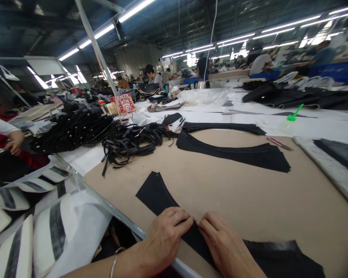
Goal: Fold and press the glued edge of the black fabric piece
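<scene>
A curved black fabric piece (pixel 155 193) lies slantwise on the tan tabletop (pixel 127 200). My left hand (pixel 168 235) is closed on its edge, thumb and fingers pinched together near the middle of the piece. Close beside it, my right hand (pixel 223 243) pinches the same edge with bent fingers. The fingertips of both hands nearly meet, and they hide part of the edge. Right of my right hand, another black piece with a shiny strip (pixel 281 256) lies at the near side of the table.
Farther back are two curved black pieces (pixel 232 150), pink-handled tweezers or snips (pixel 279 144), and a bottle with a green nozzle (pixel 291 119). Black straps (pixel 130 144) lie tangled at left. White padded pieces (pixel 50 231) fill a bin below. A co-worker's hand (pixel 16 143) is at far left.
</scene>
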`<state>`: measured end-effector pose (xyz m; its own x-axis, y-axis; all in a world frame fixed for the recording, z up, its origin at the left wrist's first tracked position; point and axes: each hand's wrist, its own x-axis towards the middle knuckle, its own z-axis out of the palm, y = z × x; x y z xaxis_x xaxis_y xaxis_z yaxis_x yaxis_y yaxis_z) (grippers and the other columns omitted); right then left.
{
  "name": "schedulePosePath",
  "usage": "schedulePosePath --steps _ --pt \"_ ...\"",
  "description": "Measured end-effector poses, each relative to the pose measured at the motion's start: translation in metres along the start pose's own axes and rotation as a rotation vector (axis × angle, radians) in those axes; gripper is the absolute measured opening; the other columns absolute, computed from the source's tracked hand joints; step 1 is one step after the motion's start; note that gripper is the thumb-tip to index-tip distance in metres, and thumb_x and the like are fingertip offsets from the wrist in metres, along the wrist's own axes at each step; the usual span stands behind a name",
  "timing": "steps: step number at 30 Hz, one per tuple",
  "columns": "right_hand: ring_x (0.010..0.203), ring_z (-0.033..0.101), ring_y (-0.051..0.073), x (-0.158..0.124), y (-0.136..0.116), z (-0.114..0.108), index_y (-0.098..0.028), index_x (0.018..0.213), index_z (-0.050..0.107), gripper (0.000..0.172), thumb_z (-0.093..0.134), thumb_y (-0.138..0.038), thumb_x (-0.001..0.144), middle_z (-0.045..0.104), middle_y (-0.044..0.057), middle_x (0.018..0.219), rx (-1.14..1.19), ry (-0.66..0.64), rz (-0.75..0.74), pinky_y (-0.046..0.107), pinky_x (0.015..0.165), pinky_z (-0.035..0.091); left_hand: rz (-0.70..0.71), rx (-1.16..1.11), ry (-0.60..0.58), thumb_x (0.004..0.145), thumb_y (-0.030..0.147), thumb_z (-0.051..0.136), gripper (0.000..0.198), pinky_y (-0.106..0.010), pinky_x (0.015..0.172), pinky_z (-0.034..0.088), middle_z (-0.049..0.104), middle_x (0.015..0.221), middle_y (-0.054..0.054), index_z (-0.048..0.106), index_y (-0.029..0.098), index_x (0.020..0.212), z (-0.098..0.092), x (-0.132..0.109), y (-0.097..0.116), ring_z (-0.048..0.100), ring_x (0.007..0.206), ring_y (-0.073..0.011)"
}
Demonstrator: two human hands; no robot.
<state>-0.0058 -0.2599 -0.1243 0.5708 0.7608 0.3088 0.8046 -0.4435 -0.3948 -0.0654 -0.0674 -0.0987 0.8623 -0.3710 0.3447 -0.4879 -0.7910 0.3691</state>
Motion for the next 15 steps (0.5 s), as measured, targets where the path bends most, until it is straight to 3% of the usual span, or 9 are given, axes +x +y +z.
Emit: schedulePosePath --steps 4,8,15 --pt "0.082 0.053 0.022 -0.006 -0.001 -0.014 -0.018 0.087 0.056 0.021 0.041 -0.004 0.091 0.054 0.006 0.089 0.048 -0.087 0.079 0.039 0.074 0.049 0.04 0.015 -0.018 0.088 0.005 0.038 0.04 -0.037 0.096 0.045 0.065 0.11 -0.008 0.06 0.016 0.119 -0.003 -0.002 -0.006 0.056 0.104 -0.0197" --pt "0.084 0.053 0.021 -0.015 0.0 -0.024 -0.017 0.089 0.057 0.019 0.043 -0.005 0.092 0.054 0.006 0.09 0.088 -0.092 0.087 0.038 0.077 0.048 0.062 0.044 -0.064 0.09 0.009 0.039 0.041 -0.04 0.094 0.044 0.065 0.112 -0.007 0.058 0.02 0.124 -0.004 -0.002 -0.006 0.056 0.105 -0.0221" --pt "0.086 0.052 0.022 -0.015 -0.009 -0.021 -0.017 0.091 0.058 0.022 0.046 0.001 0.088 0.054 0.006 0.092 0.03 -0.085 0.111 0.038 0.079 0.048 0.101 0.061 -0.218 0.084 0.006 0.041 0.049 -0.041 0.102 0.035 0.064 0.112 -0.005 0.057 0.026 0.126 -0.019 0.004 -0.02 0.055 0.108 -0.0197"
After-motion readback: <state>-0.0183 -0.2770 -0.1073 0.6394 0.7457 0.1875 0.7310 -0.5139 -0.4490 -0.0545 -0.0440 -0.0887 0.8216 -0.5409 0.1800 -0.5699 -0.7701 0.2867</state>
